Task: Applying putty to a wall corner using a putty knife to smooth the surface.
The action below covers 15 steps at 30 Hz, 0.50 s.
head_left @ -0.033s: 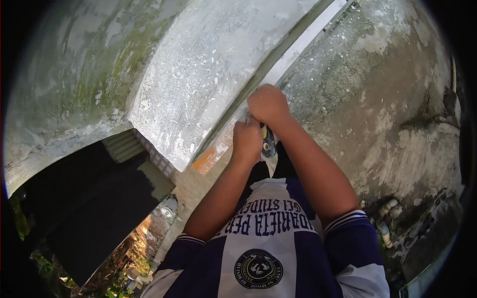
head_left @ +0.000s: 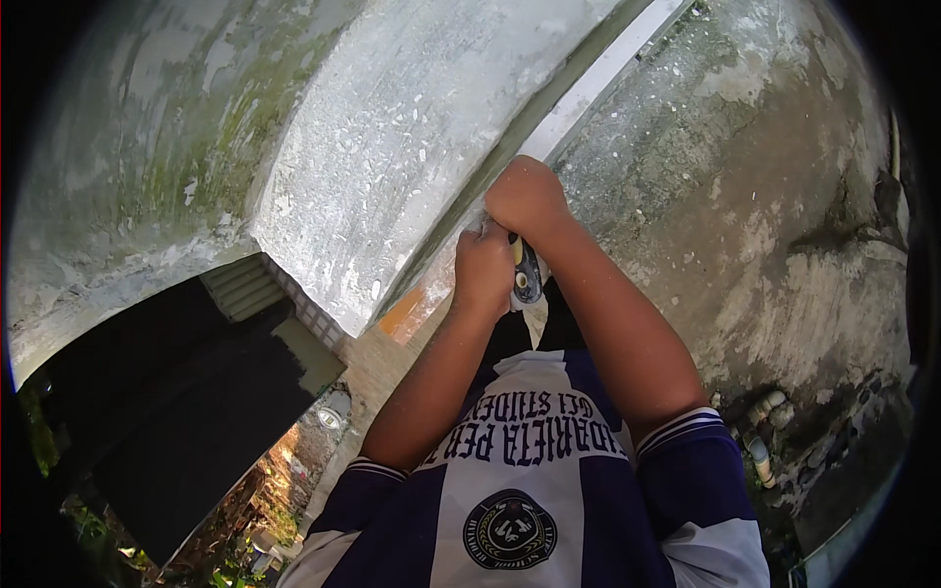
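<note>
A long white-painted board point(head_left: 588, 98) runs diagonally away from me, with an orange patch at its near end. My left hand point(head_left: 482, 267) is closed against a tool with a dark handle point(head_left: 527, 279) that has yellow insets and a round hole. The tool's front part is hidden under my hands, so its kind does not show. Just beyond and touching the left hand, my right hand point(head_left: 526, 199) is a closed fist over the board; what is inside it stays hidden. A pale pointed piece point(head_left: 535, 321) sticks out below the handle toward my shirt.
Left of the board rises a pale concrete ledge point(head_left: 363, 157) strewn with white flakes. A stained concrete surface point(head_left: 706, 196) lies to the right. A dark sheet point(head_left: 186, 412) drops away at lower left, beside a pale round object point(head_left: 333, 410). Pipe pieces point(head_left: 761, 461) are at lower right.
Both my hands and the tool have shifted very slightly forward and to the left along the board. The grip looks the same.
</note>
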{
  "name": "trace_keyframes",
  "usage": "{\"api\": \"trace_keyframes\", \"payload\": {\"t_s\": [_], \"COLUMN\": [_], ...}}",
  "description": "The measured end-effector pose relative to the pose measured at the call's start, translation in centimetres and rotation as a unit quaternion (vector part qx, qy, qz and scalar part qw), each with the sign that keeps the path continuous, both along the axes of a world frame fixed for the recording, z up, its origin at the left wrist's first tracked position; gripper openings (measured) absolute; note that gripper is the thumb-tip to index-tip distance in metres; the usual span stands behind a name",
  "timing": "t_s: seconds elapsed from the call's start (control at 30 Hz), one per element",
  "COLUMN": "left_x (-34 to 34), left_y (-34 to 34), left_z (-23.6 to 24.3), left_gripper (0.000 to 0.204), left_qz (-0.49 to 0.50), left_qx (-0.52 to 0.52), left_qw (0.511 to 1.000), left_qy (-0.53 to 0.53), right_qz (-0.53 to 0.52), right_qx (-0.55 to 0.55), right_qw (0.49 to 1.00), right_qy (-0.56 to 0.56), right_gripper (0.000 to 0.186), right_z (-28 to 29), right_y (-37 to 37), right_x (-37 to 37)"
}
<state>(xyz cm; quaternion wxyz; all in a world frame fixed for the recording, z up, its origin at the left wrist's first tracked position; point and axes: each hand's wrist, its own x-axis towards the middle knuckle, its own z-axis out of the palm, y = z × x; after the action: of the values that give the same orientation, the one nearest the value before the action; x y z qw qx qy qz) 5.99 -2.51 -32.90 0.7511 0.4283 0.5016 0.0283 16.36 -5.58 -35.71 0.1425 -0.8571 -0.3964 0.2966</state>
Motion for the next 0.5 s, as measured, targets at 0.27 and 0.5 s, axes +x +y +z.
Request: {"api": "trace_keyframes", "payload": {"t_s": [0.27,0.5], "left_x": [-2.3,0.1], "left_y": [-1.9,0.0], "left_z": [-1.2,0.7], "left_gripper": [0.036,0.037], "left_qz": [-0.067,-0.052], "left_qx": [0.115,0.062], "left_qw": [0.991,0.988], "left_qy": [0.008,0.128], "right_qz": [-0.299,-0.051], "right_qx": [0.041,0.032], "right_qw": [0.949,0.998], "right_qy": [0.087,0.009], "right_gripper": [0.02,0.031], "right_z": [-0.3,-0.4], "right_y": [-1.1,0.3], "right_x": [-3.0,-0.6]}}
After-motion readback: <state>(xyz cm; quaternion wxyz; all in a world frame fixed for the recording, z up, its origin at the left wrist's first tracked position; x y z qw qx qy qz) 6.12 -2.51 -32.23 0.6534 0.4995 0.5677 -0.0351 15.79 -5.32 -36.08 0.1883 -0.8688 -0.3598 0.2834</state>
